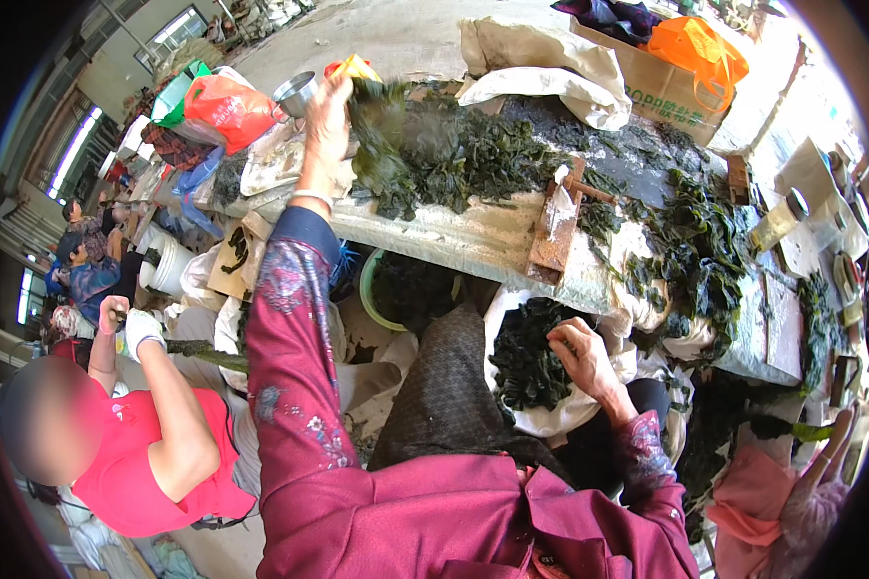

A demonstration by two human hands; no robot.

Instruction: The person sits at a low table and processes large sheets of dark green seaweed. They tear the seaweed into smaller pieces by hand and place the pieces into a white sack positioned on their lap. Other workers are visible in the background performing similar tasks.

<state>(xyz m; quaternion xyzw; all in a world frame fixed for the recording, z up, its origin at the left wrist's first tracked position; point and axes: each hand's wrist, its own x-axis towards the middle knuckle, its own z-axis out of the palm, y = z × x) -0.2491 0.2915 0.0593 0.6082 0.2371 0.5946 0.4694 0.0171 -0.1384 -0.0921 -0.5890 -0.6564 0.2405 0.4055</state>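
My left hand [328, 119] is raised over the far side of the stone-like worktop [434, 235], gripping a dark green seaweed strip [380, 137] that is blurred. Beneath and beside that strip lies a heap of wet seaweed [471, 152]. Over a white sack [550, 423] at my lap hangs my right hand [579, 354], fingers bent, thumb near the fingertips; whether anything thin is between them cannot be told. Small dark seaweed pieces [529, 354] fill the sack. A rusty metal block [554, 231] with a wooden peg stands on the worktop's edge, right of the heap.
A green-rimmed tub [368, 289] stands under the worktop. More seaweed [699, 253] hangs over its right part, near a lidded jar [778, 217]. A metal cup [295, 94] is by my left hand. A co-worker in red [166, 449] sits at left; another person's arms [829, 456] show at right.
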